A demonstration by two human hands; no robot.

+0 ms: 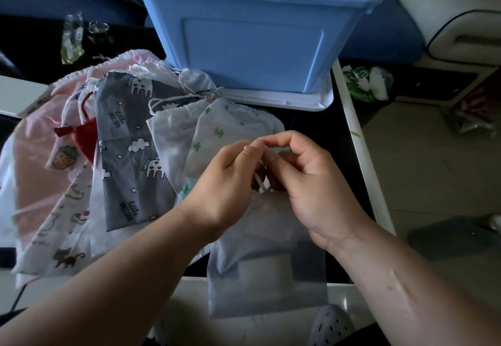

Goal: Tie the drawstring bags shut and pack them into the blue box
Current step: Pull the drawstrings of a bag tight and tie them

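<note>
Mid-knot: left hand and right hand pinching white cord of translucent bag, frame centre; pile left untied, blue box apparently empty.

- Left hand: raised, back to the camera, fingers curled, thumb and forefinger pinched together.
- Right hand: opposite, fingertips meeting the left's, pinching likewise.
- Both forearms bare.
</note>
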